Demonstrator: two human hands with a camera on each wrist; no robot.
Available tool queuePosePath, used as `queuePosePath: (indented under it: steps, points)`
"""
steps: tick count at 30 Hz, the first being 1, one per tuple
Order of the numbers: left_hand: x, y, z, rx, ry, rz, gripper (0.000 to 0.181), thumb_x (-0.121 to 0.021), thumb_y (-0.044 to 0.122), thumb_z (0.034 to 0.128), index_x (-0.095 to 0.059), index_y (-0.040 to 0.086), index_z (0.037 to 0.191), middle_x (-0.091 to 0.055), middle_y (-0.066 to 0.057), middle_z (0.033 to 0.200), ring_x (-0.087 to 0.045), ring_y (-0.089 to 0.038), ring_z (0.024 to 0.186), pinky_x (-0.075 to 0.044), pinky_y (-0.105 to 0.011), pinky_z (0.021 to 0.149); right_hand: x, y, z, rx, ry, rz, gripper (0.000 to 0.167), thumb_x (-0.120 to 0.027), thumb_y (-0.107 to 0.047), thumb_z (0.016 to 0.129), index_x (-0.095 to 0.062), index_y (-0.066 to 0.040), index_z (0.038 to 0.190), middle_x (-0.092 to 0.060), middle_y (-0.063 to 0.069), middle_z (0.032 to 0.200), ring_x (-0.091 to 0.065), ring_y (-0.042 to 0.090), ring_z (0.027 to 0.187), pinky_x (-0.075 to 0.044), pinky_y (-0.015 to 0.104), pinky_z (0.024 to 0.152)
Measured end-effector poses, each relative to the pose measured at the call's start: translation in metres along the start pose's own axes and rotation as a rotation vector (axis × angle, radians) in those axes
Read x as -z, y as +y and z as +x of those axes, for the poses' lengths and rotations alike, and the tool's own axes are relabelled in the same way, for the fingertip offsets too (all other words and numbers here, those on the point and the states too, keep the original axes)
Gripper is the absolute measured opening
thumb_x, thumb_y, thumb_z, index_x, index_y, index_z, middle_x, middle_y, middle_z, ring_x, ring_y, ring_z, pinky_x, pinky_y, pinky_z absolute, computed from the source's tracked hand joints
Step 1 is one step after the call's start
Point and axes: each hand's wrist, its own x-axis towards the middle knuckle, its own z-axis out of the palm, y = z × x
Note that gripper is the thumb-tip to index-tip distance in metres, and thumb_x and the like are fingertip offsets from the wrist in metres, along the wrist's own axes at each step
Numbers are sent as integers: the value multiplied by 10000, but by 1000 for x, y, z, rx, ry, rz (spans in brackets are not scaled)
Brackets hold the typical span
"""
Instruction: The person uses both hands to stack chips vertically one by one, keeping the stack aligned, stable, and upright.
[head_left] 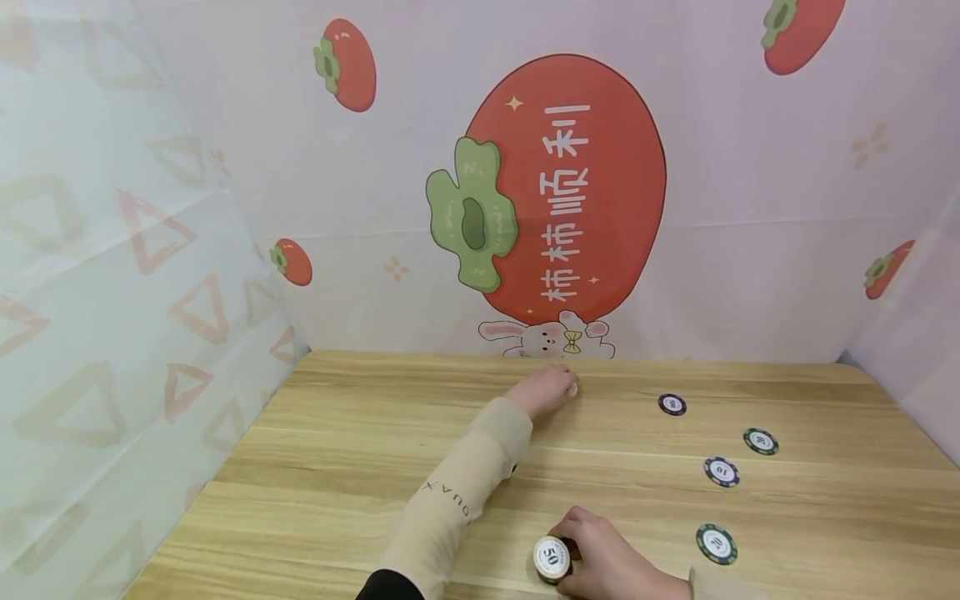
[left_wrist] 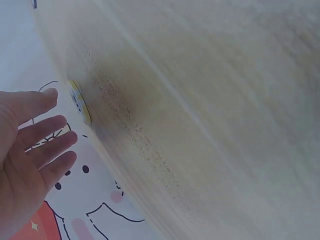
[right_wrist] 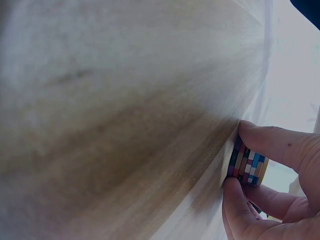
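Note:
A stack of poker chips [head_left: 552, 558] with a "50" chip on top stands near the table's front edge. My right hand [head_left: 611, 562] grips it from the right; in the right wrist view, thumb and fingers of the hand [right_wrist: 280, 185] pinch the multicoloured stack [right_wrist: 248, 164] at its sides. My left hand [head_left: 543, 390] reaches to the back of the table, beside a pale chip [head_left: 573, 389]. The left wrist view shows this hand [left_wrist: 35, 150] with fingers extended and slightly apart, a small gap between them and the yellow-edged chip [left_wrist: 80, 102] lying on the wood.
Right of the hands, separate chips lie on the wooden table [head_left: 360, 433]: a dark one [head_left: 672, 404], a green one [head_left: 761, 441], a blue one [head_left: 722, 472] and another green one [head_left: 716, 544]. A printed cloth [head_left: 360, 167] hangs behind the table and along its sides.

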Motion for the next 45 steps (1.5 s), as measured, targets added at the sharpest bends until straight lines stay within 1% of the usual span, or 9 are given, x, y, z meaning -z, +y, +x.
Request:
queuePosePath:
  steps: [6, 10, 16, 22, 28, 32, 39, 42, 45]
  points:
    - [-1, -1, 3, 22, -3, 36, 200, -491, 131, 932, -622, 126, 1083, -593, -6, 1032, -554, -133, 926, -439, -248, 838, 0, 0, 0, 19, 24, -44, 325, -764, -42, 581, -655, -116, 878, -460, -123, 799, -400, -16, 680, -374, 165, 588]
    - [-6, 0, 7, 29, -3, 68, 196, -492, 129, 933, -615, 111, 1084, -599, -10, 1019, -556, -135, 903, -446, -247, 826, 0, 0, 1, 10, 16, -45, 323, -771, -52, 588, -657, -112, 884, -458, -124, 799, -400, -10, 680, -372, 167, 586]
    - [-13, 1, 12, 57, 32, 97, 119, -545, 114, 902, -604, 101, 1005, -605, -19, 980, -568, -139, 881, -463, -252, 798, 1, 0, 1, -5, -2, -26, 324, -774, -60, 602, -659, -101, 902, -466, -114, 808, -407, -6, 692, -376, 170, 596]
    - [-12, 5, 14, 62, 65, 149, 71, -561, 102, 889, -614, 110, 937, -620, -16, 916, -574, -132, 830, -471, -230, 748, 1, -1, 1, 10, 4, -35, 322, -774, -60, 601, -658, -99, 899, -466, -117, 814, -406, -11, 695, -379, 168, 595]
    - [-11, 6, 16, 87, 64, 112, 57, -573, 117, 879, -610, 96, 918, -612, -22, 892, -553, -136, 800, -467, -243, 746, 1, -2, 1, 10, -1, -18, 323, -774, -51, 600, -657, -84, 899, -465, -110, 813, -409, -11, 695, -384, 167, 594]
    - [-11, 6, 16, 100, 70, 102, 108, -591, 121, 868, -587, 77, 966, -596, -41, 901, -544, -149, 815, -464, -256, 771, 1, -2, 1, -1, -6, -15, 329, -774, -51, 600, -657, -78, 906, -468, -107, 816, -408, -8, 696, -381, 170, 595]
    - [-11, 4, 15, 78, 144, 150, 246, -674, 117, 798, -581, 56, 1017, -578, -69, 950, -536, -168, 901, -466, -248, 792, 1, -2, 0, 7, 3, -31, 324, -776, -56, 598, -658, -82, 898, -468, -115, 814, -407, -10, 696, -380, 168, 595]
    - [-12, 1, 15, 62, 180, 151, 166, -651, 87, 808, -595, 69, 964, -576, -53, 912, -530, -157, 872, -462, -239, 760, 1, -2, 0, 3, -2, -28, 321, -779, -59, 601, -657, -80, 897, -467, -114, 814, -407, -10, 696, -381, 169, 595]
    - [-9, 0, 15, 42, 196, 102, 49, -617, 56, 830, -600, 81, 869, -566, -34, 840, -527, -140, 798, -455, -226, 696, 1, -2, 0, 0, -4, -24, 321, -777, -55, 601, -657, -79, 898, -465, -113, 810, -406, -9, 692, -380, 169, 594]
